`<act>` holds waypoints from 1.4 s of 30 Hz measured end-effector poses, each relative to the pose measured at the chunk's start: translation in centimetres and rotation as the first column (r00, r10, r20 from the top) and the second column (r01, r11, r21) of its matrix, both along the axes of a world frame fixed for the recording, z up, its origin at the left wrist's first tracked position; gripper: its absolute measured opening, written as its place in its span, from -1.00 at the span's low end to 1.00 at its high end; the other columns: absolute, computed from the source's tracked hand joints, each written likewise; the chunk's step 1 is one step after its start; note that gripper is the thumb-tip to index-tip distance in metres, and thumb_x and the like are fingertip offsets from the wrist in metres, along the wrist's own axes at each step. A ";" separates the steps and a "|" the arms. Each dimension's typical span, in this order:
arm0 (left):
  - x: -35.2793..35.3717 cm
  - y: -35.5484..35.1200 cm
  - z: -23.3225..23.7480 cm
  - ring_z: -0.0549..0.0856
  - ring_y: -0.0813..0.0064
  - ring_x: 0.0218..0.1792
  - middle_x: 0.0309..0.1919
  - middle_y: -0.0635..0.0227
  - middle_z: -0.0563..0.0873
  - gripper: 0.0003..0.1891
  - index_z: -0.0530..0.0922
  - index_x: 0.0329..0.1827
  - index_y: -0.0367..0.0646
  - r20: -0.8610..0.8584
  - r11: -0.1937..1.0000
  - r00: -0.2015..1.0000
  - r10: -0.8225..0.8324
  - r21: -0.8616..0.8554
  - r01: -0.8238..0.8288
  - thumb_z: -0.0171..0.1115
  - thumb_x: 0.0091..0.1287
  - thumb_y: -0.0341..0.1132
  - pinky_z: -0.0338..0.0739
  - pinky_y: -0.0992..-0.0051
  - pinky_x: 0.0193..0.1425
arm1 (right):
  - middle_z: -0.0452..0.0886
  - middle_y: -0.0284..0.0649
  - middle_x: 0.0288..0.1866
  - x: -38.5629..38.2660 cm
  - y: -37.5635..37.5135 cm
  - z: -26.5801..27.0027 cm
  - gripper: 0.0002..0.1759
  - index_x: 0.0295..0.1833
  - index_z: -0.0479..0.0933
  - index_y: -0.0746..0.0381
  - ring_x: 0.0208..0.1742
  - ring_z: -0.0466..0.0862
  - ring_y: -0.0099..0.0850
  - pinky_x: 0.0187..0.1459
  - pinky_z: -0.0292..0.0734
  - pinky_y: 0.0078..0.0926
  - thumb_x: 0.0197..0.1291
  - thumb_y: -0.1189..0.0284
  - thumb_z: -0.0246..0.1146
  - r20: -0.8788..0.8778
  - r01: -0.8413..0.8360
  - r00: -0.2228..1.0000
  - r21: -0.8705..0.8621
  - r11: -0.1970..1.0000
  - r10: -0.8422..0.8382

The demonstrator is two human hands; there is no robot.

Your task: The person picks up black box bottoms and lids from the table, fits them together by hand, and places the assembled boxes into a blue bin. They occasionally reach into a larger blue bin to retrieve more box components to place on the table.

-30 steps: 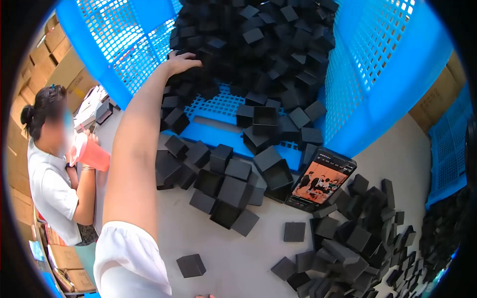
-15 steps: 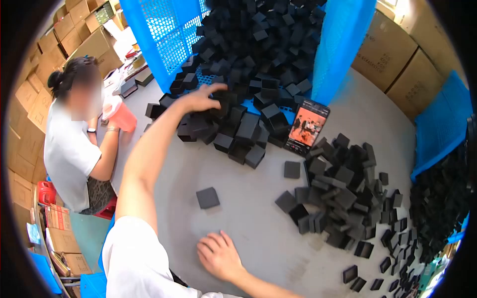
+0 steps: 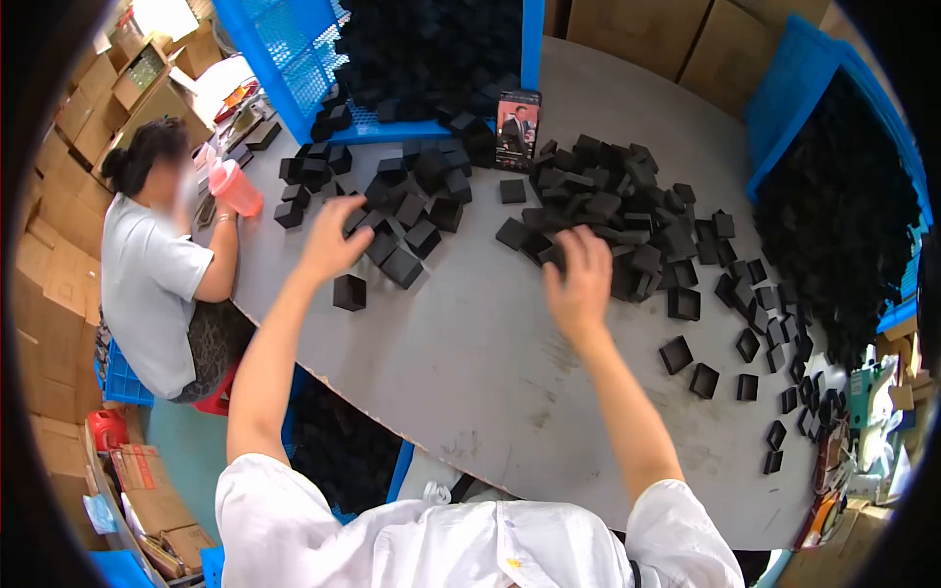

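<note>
My left hand (image 3: 331, 241) has its fingers spread and curved at the near edge of a loose group of small black open-topped boxes (image 3: 410, 209). One single black box (image 3: 349, 292) sits on the grey table just below that hand. My right hand (image 3: 584, 282) reaches the near left edge of a heap of black box pieces (image 3: 627, 211), thumb and fingers apart, with fingertips over the closest pieces. Between the two groups lies a flat black piece (image 3: 513, 191).
A blue crate (image 3: 392, 130) full of black boxes lies tipped at the back, a phone (image 3: 517, 131) propped by it. Another blue crate (image 3: 796, 93) spills black pieces at right. Scattered boxes (image 3: 703, 380) lie at front right. A person (image 3: 157, 265) sits left near a pink cup (image 3: 235, 186).
My view has shifted. My left hand has drawn back from the crate mouth, and boxes now lie nearer on the table. My right hand has moved from bare table to the right heap.
</note>
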State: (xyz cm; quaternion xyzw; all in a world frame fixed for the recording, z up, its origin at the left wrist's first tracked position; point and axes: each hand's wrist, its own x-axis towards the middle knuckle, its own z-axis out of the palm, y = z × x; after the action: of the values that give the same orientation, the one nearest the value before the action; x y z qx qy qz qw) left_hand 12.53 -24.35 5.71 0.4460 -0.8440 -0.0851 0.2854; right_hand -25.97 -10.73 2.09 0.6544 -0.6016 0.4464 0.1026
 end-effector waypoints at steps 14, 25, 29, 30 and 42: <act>-2.9 15.2 -2.6 0.55 0.00 0.20 0.35 0.07 0.46 -0.35 0.37 0.46 0.03 0.346 0.836 0.867 0.359 0.294 -0.463 0.29 0.24 -0.33 0.48 0.07 0.25 | 0.53 -0.10 0.19 -5.2 6.0 -3.0 -0.48 0.21 0.55 0.13 0.21 0.51 -0.09 0.17 0.48 -0.17 0.07 0.46 0.40 -0.295 0.048 0.955 0.246 0.968 0.028; -9.0 25.8 -6.4 0.65 0.06 0.06 0.02 0.17 0.69 -0.54 0.58 0.17 -0.17 -0.235 0.960 0.962 0.140 0.271 -0.073 0.28 0.14 -0.45 0.57 0.22 0.15 | 0.58 -0.06 0.13 -4.1 9.2 0.4 -0.59 0.18 0.56 0.21 0.16 0.55 -0.02 0.18 0.47 -0.19 0.21 0.46 0.36 -0.027 0.043 0.999 0.007 0.999 -0.043; -9.3 26.6 -5.2 0.56 0.08 0.21 0.21 0.15 0.57 -0.51 0.58 0.18 -0.17 -0.333 0.982 0.926 -0.177 -0.001 0.187 0.36 0.11 -0.40 0.52 0.22 0.26 | 0.62 -0.07 0.08 -2.9 12.0 0.7 -0.62 0.13 0.58 0.23 0.12 0.59 -0.05 0.15 0.50 -0.22 0.18 0.46 0.38 0.109 -0.096 0.990 0.074 0.993 0.087; -9.3 26.9 -5.7 0.56 0.08 0.21 0.21 0.15 0.57 -0.51 0.58 0.18 -0.17 -0.340 0.983 0.925 -0.171 -0.002 0.182 0.36 0.11 -0.40 0.52 0.22 0.26 | 0.63 -0.07 0.07 -2.5 12.9 0.6 -0.62 0.12 0.58 0.24 0.10 0.60 -0.05 0.14 0.51 -0.22 0.18 0.45 0.38 0.131 -0.158 0.981 0.104 0.982 0.144; -17.7 31.3 -7.8 0.57 0.06 0.18 0.25 0.13 0.52 -0.05 0.32 0.47 -0.07 -0.523 0.839 0.748 -0.410 0.106 0.534 0.60 -0.07 -0.43 0.56 0.20 0.21 | 0.55 -0.05 0.26 2.9 23.0 -1.0 -0.47 0.19 0.56 0.24 0.32 0.53 0.00 0.30 0.48 -0.05 0.04 0.51 0.44 0.010 -0.634 0.752 0.287 0.718 0.659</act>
State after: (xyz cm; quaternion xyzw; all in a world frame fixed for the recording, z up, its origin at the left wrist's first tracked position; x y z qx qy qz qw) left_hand -5.17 6.93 -2.07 0.2130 -0.8141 -0.3679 0.3957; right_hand -23.11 12.25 1.13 0.8508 -0.3851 0.3359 -0.1228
